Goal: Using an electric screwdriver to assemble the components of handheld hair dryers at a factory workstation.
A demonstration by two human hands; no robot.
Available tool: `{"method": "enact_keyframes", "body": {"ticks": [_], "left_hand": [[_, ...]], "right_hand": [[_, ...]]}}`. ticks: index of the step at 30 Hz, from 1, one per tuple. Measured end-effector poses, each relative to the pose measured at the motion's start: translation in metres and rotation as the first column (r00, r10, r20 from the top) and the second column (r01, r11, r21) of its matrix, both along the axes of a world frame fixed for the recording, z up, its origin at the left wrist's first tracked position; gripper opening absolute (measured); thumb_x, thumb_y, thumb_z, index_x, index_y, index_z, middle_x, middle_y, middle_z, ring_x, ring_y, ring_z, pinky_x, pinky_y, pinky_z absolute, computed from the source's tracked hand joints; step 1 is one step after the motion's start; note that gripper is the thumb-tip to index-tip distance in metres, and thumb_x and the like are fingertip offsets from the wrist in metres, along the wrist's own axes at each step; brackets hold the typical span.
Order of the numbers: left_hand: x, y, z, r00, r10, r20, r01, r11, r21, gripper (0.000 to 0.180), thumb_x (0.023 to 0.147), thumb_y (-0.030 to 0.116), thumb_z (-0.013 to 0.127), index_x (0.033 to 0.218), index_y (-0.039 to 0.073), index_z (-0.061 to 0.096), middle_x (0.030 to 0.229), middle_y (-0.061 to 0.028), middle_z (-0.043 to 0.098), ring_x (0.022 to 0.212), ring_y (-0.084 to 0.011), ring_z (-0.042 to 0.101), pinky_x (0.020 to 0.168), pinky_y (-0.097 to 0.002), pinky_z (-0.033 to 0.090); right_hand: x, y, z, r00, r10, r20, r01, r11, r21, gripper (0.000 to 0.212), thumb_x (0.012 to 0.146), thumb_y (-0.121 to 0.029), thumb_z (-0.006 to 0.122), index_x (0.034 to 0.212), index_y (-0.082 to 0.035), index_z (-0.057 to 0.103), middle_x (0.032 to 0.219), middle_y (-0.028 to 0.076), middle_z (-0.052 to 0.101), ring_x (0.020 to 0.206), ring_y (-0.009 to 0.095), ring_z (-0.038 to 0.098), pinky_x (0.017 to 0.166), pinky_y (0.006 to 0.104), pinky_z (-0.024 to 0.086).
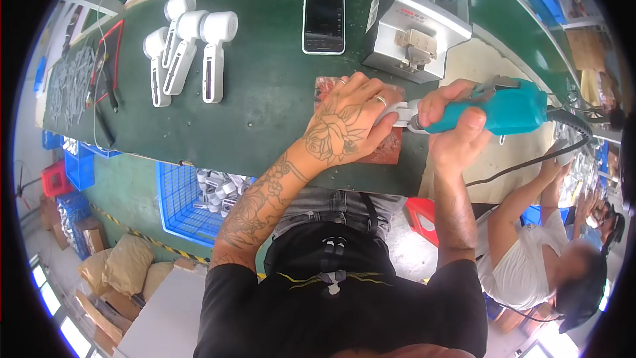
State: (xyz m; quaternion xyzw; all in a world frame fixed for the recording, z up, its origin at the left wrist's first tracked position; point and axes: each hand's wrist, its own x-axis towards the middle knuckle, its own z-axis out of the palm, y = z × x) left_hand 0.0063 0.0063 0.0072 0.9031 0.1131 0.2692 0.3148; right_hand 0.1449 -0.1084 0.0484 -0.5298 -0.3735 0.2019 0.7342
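Note:
On a worn red pad (385, 151) at the table's front edge, my left hand (341, 122) is closed over a white plastic piece (401, 114), mostly hidden under the fingers. My right hand (458, 134) grips a teal corded power tool (520, 109), which lies level with its nose pointing left. The tool's nose meets the white piece between my hands; the exact contact is hidden. Several white handheld devices with round heads (220, 26) and slotted handles lie grouped to the left.
A phone (324, 21) lies beyond my left hand, beside a grey machine (424, 23). Thin grey parts (71, 86) are heaped far left. A blue crate (173, 215) holds white parts below the table. The tool's black cable (510, 171) trails right, near a co-worker (523, 258).

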Motion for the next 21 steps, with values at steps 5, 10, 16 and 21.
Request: {"method": "enact_keyframes", "body": {"ticks": [5,10,16,21], "left_hand": [[0.003,0.002,-0.002,1.000,-0.018,0.018,0.018,1.000,0.011,0.022,0.091,0.020,0.066,0.106,0.004,0.069,0.114,-0.0069,0.063,0.101,-0.0293,0.056,0.087,-0.0458,0.046],[0.001,0.002,0.009,0.998,0.002,-0.068,-0.003,1.000,-0.021,0.035,0.085,0.014,0.069,0.119,0.008,0.068,0.125,-0.0044,0.063,0.109,-0.0299,0.058,0.095,-0.0425,0.048],[-0.006,-0.006,0.006,1.000,0.007,-0.007,-0.006,0.980,0.197,0.033,0.085,0.019,0.070,0.116,0.008,0.068,0.123,-0.0059,0.063,0.107,-0.0269,0.059,0.092,-0.0414,0.050],[-0.051,-0.014,-0.005,0.998,-0.022,0.056,0.004,0.953,0.305,0.033,0.087,0.015,0.073,0.119,0.011,0.067,0.121,-0.0091,0.066,0.099,-0.0262,0.064,0.089,-0.0415,0.051]], "right_hand": [[-0.001,0.004,-0.001,0.999,0.030,0.011,-0.030,0.999,-0.017,0.068,0.090,-0.066,0.066,0.101,-0.001,0.051,0.068,0.009,0.053,0.057,0.020,0.051,0.054,0.0358,0.044],[-0.005,0.005,-0.003,0.999,0.047,-0.017,-0.047,0.999,0.024,0.066,0.088,-0.065,0.070,0.100,-0.002,0.052,0.067,0.008,0.053,0.058,0.019,0.051,0.055,0.0357,0.044],[-0.009,-0.007,-0.007,0.987,-0.055,-0.150,0.057,0.998,0.008,0.063,0.091,-0.061,0.067,0.104,-0.001,0.055,0.072,0.008,0.056,0.057,0.017,0.051,0.053,0.0318,0.043],[-0.024,-0.044,0.016,0.985,-0.065,-0.160,0.103,0.963,0.247,0.072,0.088,-0.079,0.056,0.100,-0.008,0.050,0.062,0.002,0.046,0.048,0.014,0.042,0.045,0.0279,0.035]]}}
